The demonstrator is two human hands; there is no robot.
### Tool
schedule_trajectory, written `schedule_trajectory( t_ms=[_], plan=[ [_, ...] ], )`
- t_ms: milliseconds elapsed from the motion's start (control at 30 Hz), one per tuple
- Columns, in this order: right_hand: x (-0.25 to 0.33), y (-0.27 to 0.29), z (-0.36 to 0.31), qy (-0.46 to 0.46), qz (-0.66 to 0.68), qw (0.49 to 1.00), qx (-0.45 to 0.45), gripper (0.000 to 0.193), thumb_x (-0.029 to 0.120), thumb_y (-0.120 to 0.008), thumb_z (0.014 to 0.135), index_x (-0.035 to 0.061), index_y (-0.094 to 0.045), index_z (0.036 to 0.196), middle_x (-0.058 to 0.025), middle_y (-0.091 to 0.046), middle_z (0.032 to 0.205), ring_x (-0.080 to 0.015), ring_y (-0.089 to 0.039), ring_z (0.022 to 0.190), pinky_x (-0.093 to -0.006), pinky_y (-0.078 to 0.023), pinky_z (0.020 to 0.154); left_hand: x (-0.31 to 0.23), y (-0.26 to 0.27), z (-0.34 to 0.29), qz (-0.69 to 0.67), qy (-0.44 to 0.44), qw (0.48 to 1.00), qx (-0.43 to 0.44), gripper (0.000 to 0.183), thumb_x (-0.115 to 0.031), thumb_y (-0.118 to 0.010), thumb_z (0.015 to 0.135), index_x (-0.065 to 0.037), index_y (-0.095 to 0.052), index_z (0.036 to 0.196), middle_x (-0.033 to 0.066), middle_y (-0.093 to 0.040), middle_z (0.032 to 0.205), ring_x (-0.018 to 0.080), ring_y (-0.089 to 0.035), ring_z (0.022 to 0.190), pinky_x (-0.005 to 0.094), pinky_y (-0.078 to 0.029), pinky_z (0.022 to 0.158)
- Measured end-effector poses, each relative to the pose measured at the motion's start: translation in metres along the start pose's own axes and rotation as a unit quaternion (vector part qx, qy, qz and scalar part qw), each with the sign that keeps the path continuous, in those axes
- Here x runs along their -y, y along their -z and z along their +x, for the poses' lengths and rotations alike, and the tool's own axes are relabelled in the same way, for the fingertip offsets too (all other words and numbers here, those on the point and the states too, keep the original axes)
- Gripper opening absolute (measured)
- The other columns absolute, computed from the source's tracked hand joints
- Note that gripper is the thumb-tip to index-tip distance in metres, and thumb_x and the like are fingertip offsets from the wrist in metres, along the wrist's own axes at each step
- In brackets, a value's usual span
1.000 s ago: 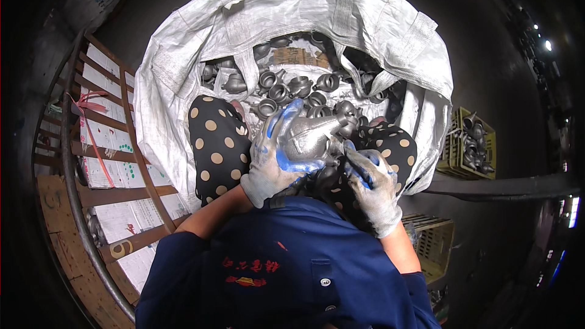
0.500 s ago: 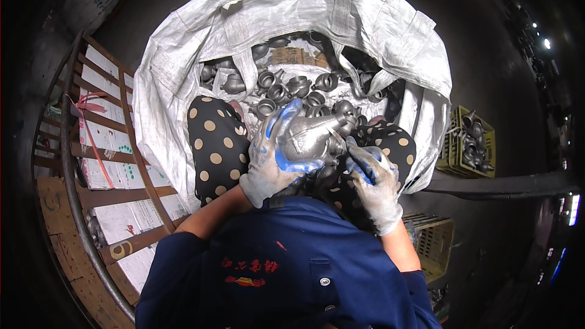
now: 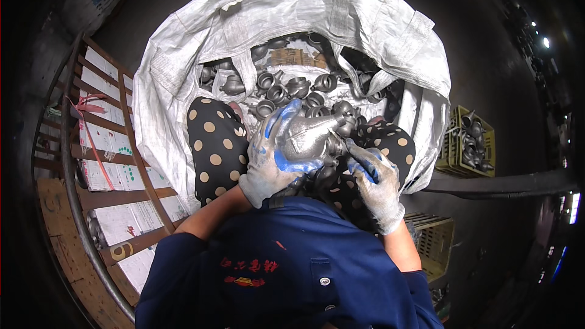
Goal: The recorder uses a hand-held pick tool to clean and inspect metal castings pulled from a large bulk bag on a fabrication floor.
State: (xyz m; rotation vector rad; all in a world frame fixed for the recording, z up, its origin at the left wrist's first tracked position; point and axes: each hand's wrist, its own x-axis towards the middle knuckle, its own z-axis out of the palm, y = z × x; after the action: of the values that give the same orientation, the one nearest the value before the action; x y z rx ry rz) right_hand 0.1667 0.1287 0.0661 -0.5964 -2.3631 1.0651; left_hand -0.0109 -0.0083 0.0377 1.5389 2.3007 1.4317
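Note:
My left hand (image 3: pixel 268 157), in a white knit glove with blue coating, wraps round a large rounded grey metal casting (image 3: pixel 306 136). The casting is held over my lap, its narrow end pointing up and to the right. At the casting's right side is my right hand (image 3: pixel 375 178), gloved the same way. Its fingers are bent and closed; a thin pale sliver shows by the fingertips, but what they hold is hidden. Several smaller hollow grey castings (image 3: pixel 298 87) with round openings lie in front of my knees.
A big white woven sack (image 3: pixel 177 55) surrounds my legs, its loops hanging inward. On the right stand a yellow crate (image 3: pixel 451 155) of castings and another crate (image 3: pixel 440 247). At left is a brown metal rack (image 3: pixel 125 109) with white cardboard. Dotted trousers (image 3: pixel 213 146) cover my knees.
My right hand has shifted very slightly at the casting's right side. My left hand keeps the casting in nearly the same place.

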Motion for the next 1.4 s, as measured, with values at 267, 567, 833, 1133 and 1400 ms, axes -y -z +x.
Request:
schedule_trajectory(
  t_ms=[267,567,833,1133,1400],
  plan=[
    [-0.003,0.002,-0.004,-0.018,0.031,0.998,0.048,0.032,0.006,-0.062,0.078,0.0023,-0.064,0.109,-0.0170,-0.064,0.100,-0.0301,-0.062,0.090,-0.0348,-0.048,0.079,0.007,-0.012,-0.003,-0.233,0.078,0.969,0.011,0.084,-0.025,-0.084,0.064,0.000,-0.040,0.132,0.0156,-0.056,0.124,0.0259,-0.054,0.114,0.0444,-0.018,0.113],
    [0.008,0.003,0.005,-0.032,0.120,0.991,0.059,0.040,0.009,-0.065,0.079,0.0028,-0.059,0.118,-0.0181,-0.061,0.114,-0.0309,-0.060,0.103,-0.0342,-0.047,0.088,-0.006,-0.010,-0.004,-0.305,0.101,0.947,0.018,0.077,-0.012,-0.079,0.070,0.001,-0.037,0.134,0.0132,-0.054,0.128,0.0231,-0.048,0.121,0.0420,-0.024,0.112],
    [-0.004,-0.018,0.012,0.087,-0.002,0.986,0.139,0.048,0.003,-0.064,0.076,0.0019,-0.055,0.123,-0.0181,-0.058,0.122,-0.0327,-0.057,0.111,-0.0357,-0.045,0.093,0.010,-0.014,-0.013,-0.234,0.073,0.968,0.059,0.082,-0.008,-0.078,0.071,0.002,-0.030,0.137,0.0176,-0.052,0.129,0.0235,-0.051,0.118,0.0368,-0.041,0.101],
    [-0.004,-0.014,0.013,0.073,-0.026,0.985,0.157,0.045,0.005,-0.058,0.078,0.0113,-0.057,0.122,-0.0150,-0.060,0.117,-0.0346,-0.060,0.099,-0.0392,-0.049,0.084,-0.003,-0.002,-0.002,0.016,-0.007,0.999,0.034,0.091,-0.022,-0.088,0.058,0.001,-0.040,0.132,0.0172,-0.050,0.128,0.0279,-0.052,0.117,0.0395,-0.039,0.102],
    [-0.010,-0.008,0.009,0.075,0.018,0.980,0.184,0.035,-0.001,-0.062,0.077,-0.0013,-0.062,0.113,-0.0146,-0.064,0.109,-0.0246,-0.062,0.101,-0.0326,-0.047,0.087,0.014,-0.020,-0.010,-0.262,0.080,0.961,0.040,0.090,-0.019,-0.084,0.065,-0.003,-0.034,0.137,0.0158,-0.046,0.130,0.0283,-0.048,0.119,0.0407,-0.041,0.099]
  ],
)
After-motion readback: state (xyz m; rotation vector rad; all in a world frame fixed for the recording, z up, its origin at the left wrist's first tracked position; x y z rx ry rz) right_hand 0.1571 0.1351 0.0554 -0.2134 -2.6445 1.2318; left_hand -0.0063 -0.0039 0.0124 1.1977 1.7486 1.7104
